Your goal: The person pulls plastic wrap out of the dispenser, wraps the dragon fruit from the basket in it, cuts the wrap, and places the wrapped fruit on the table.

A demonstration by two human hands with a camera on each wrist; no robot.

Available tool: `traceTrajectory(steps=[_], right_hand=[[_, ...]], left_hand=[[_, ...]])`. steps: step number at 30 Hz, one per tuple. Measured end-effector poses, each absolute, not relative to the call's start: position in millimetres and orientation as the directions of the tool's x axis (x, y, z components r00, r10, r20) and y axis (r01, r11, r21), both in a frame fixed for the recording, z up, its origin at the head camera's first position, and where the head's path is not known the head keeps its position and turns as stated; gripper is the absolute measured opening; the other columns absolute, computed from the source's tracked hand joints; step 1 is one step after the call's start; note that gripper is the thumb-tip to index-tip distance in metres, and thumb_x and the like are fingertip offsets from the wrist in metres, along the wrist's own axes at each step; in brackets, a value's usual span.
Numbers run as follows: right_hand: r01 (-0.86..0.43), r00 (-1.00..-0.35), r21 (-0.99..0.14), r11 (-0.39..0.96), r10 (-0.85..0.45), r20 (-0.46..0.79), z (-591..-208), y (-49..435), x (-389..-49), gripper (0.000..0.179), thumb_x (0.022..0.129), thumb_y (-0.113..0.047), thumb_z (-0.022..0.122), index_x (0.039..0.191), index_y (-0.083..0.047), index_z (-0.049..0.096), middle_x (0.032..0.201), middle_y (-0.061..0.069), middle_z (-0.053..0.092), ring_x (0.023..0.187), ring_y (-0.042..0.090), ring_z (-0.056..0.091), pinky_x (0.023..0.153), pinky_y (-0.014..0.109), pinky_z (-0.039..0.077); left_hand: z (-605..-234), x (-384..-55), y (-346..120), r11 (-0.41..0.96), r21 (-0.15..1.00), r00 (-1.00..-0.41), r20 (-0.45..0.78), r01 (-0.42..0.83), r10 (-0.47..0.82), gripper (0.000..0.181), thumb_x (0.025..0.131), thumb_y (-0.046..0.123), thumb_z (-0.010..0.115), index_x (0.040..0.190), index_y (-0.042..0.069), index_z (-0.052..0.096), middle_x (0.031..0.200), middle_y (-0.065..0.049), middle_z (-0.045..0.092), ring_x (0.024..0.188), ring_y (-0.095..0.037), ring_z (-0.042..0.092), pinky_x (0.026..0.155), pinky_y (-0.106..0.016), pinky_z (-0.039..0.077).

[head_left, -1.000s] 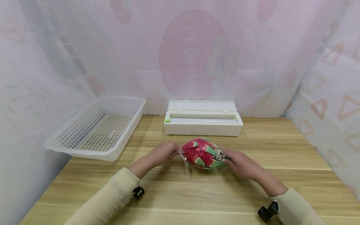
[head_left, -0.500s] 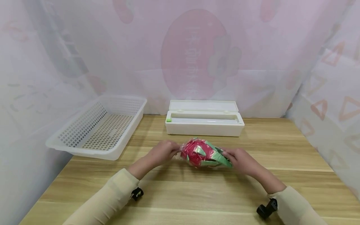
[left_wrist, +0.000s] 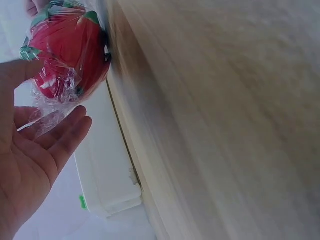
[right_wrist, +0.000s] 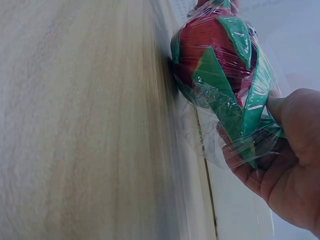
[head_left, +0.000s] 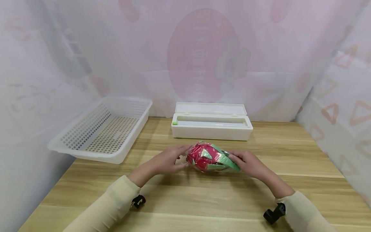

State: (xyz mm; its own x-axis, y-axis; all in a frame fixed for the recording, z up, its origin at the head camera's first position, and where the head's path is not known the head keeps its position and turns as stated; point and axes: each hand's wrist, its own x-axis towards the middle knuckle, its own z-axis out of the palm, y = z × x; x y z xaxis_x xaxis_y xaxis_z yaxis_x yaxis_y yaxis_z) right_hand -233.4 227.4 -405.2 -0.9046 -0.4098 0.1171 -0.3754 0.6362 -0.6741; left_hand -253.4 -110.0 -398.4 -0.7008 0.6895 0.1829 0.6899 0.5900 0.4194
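A red dragon fruit with green leaf tips, wrapped in clear cling film, lies on its side between my hands, low over the wooden table. My left hand is at its left end; thumb and fingers are spread apart around the gathered film, and the thumb overlaps the fruit in the left wrist view. With thumb and fingers, my right hand grips the long green leaves at the right end through the film. Loose film hangs below those leaves in the right wrist view.
Behind the fruit stands a white cling film dispenser with its lid raised and a green piece at its left end. A white perforated basket sits at the left of the table. Printed cloth walls surround the table.
The fruit has turned, bringing its green leaves toward the front right. My left fingers have spread from their pinch on the film, while my right hand keeps hold of the leafy end.
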Motion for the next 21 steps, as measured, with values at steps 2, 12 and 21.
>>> traceTrajectory(steps=[2, 12, 21], right_hand=[[-0.368, -0.908, -0.681, 0.633, -0.403, 0.116, -405, 228, -233, 0.037, 0.102, -0.027, 0.052, 0.128, -0.003, 0.063, 0.108, 0.006, 0.066, 0.081, 0.018, 0.051, 0.066, 0.029, 0.043], [-0.367, -0.913, -0.7, 0.613, -0.384, 0.142, -407, 231, -228, 0.042, 0.101, -0.032, 0.052, 0.13, -0.003, 0.062, 0.118, 0.011, 0.064, 0.089, 0.02, 0.053, 0.072, 0.031, 0.046], [-0.526, -0.845, -0.633, 0.568, -0.437, 0.309, -411, 246, -223, 0.043, 0.096, -0.02, 0.063, 0.132, 0.002, 0.056, 0.126, 0.014, 0.062, 0.102, 0.022, 0.062, 0.079, 0.036, 0.054]], left_hand=[[-400, -253, -110, 0.572, 0.375, -0.664, 0.188, 0.73, 0.724, 0.08, 0.085, 0.023, 0.077, 0.151, 0.011, 0.033, 0.142, -0.011, 0.048, 0.121, -0.023, 0.053, 0.094, -0.036, 0.048], [-404, -253, -103, 0.567, 0.188, -0.597, 0.287, 0.802, 0.749, 0.048, 0.093, 0.014, 0.066, 0.138, 0.002, 0.052, 0.128, -0.015, 0.06, 0.116, -0.027, 0.059, 0.094, -0.036, 0.049], [-403, -253, -101, 0.614, 0.138, -0.625, 0.286, 0.777, 0.727, 0.037, 0.095, 0.023, 0.063, 0.128, 0.005, 0.062, 0.106, -0.013, 0.068, 0.096, -0.025, 0.067, 0.081, -0.034, 0.055]])
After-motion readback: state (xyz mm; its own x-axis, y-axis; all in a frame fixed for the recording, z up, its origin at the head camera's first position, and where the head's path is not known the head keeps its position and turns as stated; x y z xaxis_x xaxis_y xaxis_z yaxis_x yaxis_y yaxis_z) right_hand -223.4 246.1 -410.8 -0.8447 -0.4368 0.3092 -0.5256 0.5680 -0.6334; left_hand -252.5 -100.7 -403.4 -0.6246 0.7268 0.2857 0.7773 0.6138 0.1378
